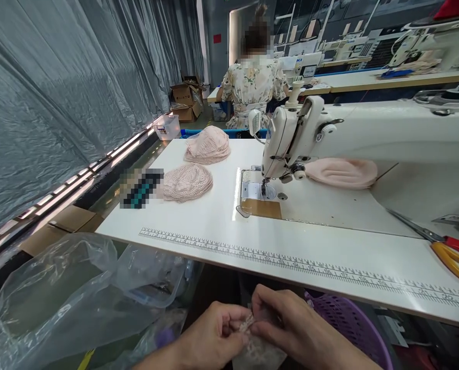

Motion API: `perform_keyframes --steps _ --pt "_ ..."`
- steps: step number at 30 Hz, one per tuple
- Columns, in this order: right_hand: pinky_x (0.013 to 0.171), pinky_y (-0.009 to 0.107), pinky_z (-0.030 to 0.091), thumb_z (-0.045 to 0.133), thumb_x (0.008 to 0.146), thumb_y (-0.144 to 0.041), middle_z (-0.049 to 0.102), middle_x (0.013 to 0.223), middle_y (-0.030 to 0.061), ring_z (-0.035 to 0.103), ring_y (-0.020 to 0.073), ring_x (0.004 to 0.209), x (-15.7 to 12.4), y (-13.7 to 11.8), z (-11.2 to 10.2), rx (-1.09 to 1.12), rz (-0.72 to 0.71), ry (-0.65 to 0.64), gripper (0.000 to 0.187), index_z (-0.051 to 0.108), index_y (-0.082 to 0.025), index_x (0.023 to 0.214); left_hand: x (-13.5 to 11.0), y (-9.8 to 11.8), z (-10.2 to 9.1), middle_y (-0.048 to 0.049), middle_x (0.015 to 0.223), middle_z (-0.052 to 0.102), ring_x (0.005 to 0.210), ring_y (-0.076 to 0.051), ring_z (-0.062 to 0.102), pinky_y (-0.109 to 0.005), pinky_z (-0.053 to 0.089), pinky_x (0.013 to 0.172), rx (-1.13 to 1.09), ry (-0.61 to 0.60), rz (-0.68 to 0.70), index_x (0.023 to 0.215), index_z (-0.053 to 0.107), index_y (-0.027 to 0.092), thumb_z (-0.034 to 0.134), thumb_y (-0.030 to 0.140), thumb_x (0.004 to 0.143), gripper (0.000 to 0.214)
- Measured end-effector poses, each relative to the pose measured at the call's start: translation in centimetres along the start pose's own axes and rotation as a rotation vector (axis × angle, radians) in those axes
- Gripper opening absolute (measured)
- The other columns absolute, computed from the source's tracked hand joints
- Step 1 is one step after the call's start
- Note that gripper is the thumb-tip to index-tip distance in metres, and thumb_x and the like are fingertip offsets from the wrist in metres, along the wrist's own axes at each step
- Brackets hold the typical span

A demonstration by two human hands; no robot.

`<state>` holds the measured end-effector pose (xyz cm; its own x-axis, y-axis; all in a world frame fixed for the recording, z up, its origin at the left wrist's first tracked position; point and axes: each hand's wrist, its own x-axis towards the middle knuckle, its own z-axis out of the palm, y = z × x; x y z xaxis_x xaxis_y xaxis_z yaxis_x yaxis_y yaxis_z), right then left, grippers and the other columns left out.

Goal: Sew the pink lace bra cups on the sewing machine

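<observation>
Below the table's front edge, both of my hands meet over a thin, pale lace piece (266,347). My left hand (217,331) pinches its upper edge between thumb and fingers. Close against it, my right hand (285,318) grips the same edge with bent fingers. The rest of the lace hangs beneath the hands, partly cut off by the frame. Beyond them on the table stands a white sewing machine (287,144), its needle area over a metal plate. Two stacks of pale pink lace cups, a nearer stack (189,182) and a farther stack (208,144), lie to its left.
Scissors (441,239) with red and yellow handles lie at the table's right. Pink fabric pieces (341,172) rest under the machine arm. A purple basket (352,324) and clear plastic bags (71,293) are below the table. A person (252,85) sits ahead, facing away.
</observation>
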<state>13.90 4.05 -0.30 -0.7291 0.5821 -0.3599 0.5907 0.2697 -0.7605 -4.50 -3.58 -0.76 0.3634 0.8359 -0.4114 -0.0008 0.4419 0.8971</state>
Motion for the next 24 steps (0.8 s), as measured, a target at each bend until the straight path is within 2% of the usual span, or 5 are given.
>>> perform_keyframes --steps 6,13,16,20,24 --pt "0.068 0.024 0.038 0.054 0.089 -0.03 0.06 0.082 -0.0012 0.052 0.0168 0.08 -0.4 0.4 -0.5 0.135 0.004 -0.041 0.011 0.057 -0.022 0.082 -0.1 0.5 -0.5 0.0033 0.063 0.046 0.057 -0.007 0.036 -0.018 0.027 0.054 -0.056 -0.047 -0.06 0.087 0.068 0.009 0.059 0.017 0.073 0.018" --pt "0.068 0.025 0.038 0.05 0.091 -0.032 0.059 0.081 -0.001 0.052 0.0164 0.076 0.1 0.3 -0.2 0.093 -0.032 -0.032 0.014 0.055 -0.022 0.082 0.2 -0.6 -0.6 0.0031 0.064 0.047 0.058 -0.007 0.037 -0.017 0.029 0.054 -0.02 -0.032 -0.039 0.083 0.065 0.008 0.063 0.02 0.074 0.015" --pt "0.067 0.025 0.038 0.049 0.091 -0.031 0.059 0.08 -0.0007 0.052 0.0165 0.076 0.2 0.4 -0.1 0.075 -0.046 -0.036 0.014 0.055 -0.022 0.082 0.3 -0.6 -0.6 0.0026 0.065 0.047 0.058 -0.007 0.037 -0.017 0.03 0.055 -0.016 -0.023 -0.03 0.084 0.066 0.008 0.067 0.03 0.075 0.024" --pt "0.067 0.026 0.038 0.047 0.092 -0.031 0.058 0.08 -0.0005 0.052 0.0164 0.074 0.4 0.5 -0.2 0.043 -0.05 -0.026 0.014 0.053 -0.022 0.083 0.5 -0.9 -0.6 0.0027 0.061 0.044 0.056 -0.007 0.033 -0.018 0.03 0.054 0.012 0.05 0.001 0.081 0.069 0.007 0.067 0.053 0.077 0.046" --pt "0.067 0.026 0.038 0.044 0.094 -0.034 0.057 0.081 -0.0001 0.052 0.0164 0.075 0.3 0.8 0.0 0.062 -0.063 -0.037 0.018 0.052 -0.022 0.084 0.3 -1.8 -0.8 -0.0003 0.063 0.051 0.058 -0.008 0.04 -0.019 0.032 0.056 -0.037 0.084 -0.031 0.089 0.072 0.007 0.071 0.065 0.068 0.062"
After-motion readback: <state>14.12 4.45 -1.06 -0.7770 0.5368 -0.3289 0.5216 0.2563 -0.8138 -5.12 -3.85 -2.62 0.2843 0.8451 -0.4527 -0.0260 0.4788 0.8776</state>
